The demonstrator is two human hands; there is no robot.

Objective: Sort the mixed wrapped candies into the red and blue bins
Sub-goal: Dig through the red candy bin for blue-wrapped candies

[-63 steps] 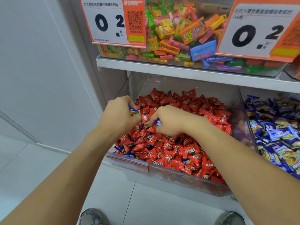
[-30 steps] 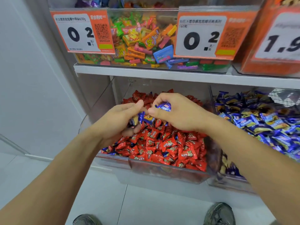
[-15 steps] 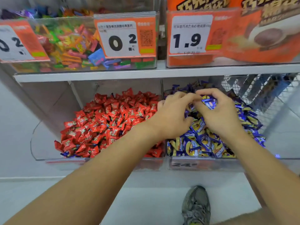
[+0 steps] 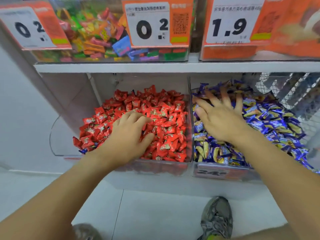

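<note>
While half a second ago both hands met over the blue-wrapped candies (image 4: 270,123), now the left hand (image 4: 129,135) rests loosely curled on the red-wrapped candies (image 4: 162,111) at 9 o'clock; the right hand (image 4: 220,116) lies spread, so the blue strays seem delivered.

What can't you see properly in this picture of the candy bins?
- Head view: the candies under the left hand in the red bin; the hand covers them.
- Whether the right hand's blurred fingertips touch the blue candies.
- The small print on the price tags: too blurred to read.
- The blue bin's right end, cut off by the picture's edge.
</note>
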